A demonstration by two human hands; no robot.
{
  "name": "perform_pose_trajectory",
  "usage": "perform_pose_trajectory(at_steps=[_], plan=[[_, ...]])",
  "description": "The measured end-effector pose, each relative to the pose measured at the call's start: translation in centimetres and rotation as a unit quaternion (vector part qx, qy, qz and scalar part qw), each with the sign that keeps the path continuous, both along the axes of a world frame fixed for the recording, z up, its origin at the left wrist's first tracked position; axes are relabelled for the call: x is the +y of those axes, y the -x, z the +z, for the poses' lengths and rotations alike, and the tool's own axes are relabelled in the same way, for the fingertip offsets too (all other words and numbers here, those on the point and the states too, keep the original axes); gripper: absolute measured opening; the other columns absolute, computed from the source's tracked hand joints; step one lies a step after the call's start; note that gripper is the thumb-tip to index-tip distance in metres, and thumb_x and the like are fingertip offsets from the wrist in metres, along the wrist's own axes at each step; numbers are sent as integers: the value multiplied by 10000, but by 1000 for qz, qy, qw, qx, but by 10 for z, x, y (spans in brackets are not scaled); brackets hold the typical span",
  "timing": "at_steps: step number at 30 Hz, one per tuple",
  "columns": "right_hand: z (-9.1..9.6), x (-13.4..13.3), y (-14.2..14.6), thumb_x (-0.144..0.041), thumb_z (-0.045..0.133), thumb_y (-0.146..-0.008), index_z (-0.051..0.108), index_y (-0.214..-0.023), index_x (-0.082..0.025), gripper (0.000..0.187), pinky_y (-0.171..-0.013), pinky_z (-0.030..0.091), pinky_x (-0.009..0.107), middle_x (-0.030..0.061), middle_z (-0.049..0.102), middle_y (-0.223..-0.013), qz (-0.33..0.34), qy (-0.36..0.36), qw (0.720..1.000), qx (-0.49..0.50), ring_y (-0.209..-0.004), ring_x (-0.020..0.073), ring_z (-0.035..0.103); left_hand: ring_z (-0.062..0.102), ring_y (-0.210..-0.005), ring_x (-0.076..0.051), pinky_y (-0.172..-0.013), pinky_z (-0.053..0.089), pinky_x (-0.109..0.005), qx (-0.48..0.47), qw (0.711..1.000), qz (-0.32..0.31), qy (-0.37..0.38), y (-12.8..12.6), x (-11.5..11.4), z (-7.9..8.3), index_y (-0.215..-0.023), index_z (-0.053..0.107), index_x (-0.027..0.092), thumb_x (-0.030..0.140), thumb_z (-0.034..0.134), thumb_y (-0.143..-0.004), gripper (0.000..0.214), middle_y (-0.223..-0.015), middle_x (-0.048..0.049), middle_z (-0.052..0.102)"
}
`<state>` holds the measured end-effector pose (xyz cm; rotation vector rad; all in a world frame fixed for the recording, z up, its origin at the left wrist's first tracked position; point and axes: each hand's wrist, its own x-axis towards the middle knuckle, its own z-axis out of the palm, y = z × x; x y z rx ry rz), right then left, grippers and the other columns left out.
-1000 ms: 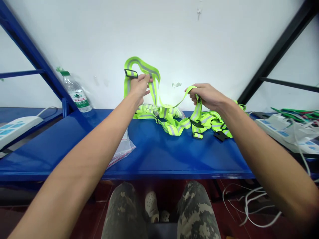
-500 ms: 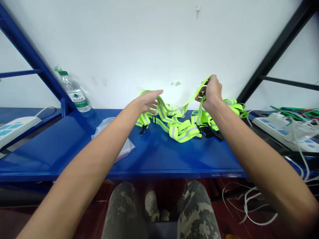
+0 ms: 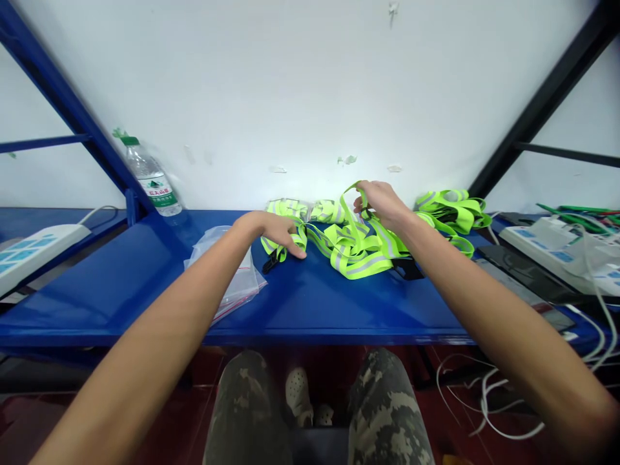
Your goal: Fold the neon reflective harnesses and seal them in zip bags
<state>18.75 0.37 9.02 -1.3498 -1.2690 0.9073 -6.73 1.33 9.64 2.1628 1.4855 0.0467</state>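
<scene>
A white painted wall, scuffed with a few small marks, rises behind a glossy blue steel shelf. A blue upright slants at the left, a black one at the right. Below lies a dark red floor, with white cables looped across it.

Plastic water bottle with a white and green label, its small printed characters too blurred to read, blue-marked panels on the white power strip at right, their markings also illegible, no other readable text
</scene>
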Motion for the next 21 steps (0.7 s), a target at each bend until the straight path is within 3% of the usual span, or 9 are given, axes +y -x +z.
perform_pose_trajectory(at_steps=[2, 5, 9, 12, 15, 18, 21], plan=[[2, -1, 2, -341, 561, -783, 516, -859, -206, 160, -447, 379, 277, 0, 517, -587, 5, 0, 1000, 19, -491, 165, 538, 628, -1010, -371, -895, 459, -387, 29, 999, -29, 13, 3, 0, -5, -646, 673, 205, 322, 865, -408, 328, -790, -101, 700], [7, -1, 6, -401, 540, -793, 486, -845, -223, 193, -443, 379, 287, -17, 444, -565, 2, 4, 998, 57, -476, 162, 477, 640, -749, -293, -829, 465, -368, 29, 999, -39, 24, 0, 0, -7, -561, 632, 203, 362, 788, -571, 223, -564, -73, 629], [11, 7, 10, -582, 506, -791, 443, -819, -238, 351, -476, 401, 302, -15, 403, -569, 19, -22, 995, 91, -480, 157, 408, 534, -446, -183, -721, 476, -330, -180, 982, 39, 36, -13, -3, -10, -664, 611, 208, 446, 603, -774, 263, -418, -7, 516], [11, 18, 11, -724, 465, -761, 459, -872, -246, 491, -502, 413, 311, -16, 383, -586, 9, -52, 996, 76, -499, 161, 399, 451, -349, -158, -597, 486, -334, -363, 917, 136, 100, -27, -4, -16, -752, 551, 231, 455, 576, -780, 227, -398, 46, 434], [9, 27, 14, -746, 370, -797, 473, -931, -240, 533, -511, 414, 309, -5, 395, -619, -41, -72, 991, 105, -529, 166, 428, 526, -401, -193, -564, 521, -371, -468, 840, 183, 204, -41, -8, -21, -772, 535, 221, 495, 552, -783, 275, -458, -3, 516], [11, 28, 21, -706, 305, -854, 484, -1008, -231, 531, -506, 410, 294, 19, 456, -678, -54, -77, 986, 141, -568, 171, 479, 671, -616, -243, -634, 560, -382, -503, 811, 113, 275, -53, -17, -20, -821, 592, 177, 484, 607, -773, 311, -690, -109, 683], [15, 23, 33, -648, 322, -895, 494, -1070, -221, 492, -508, 407, 281, 42, 524, -740, -62, -60, 978, 187, -608, 172, 514, 695, -812, -222, -654, 552, -320, -539, 801, 2, 259, -63, -29, -19, -931, 628, 171, 329, 769, -685, 324, -944, -110, 721]])
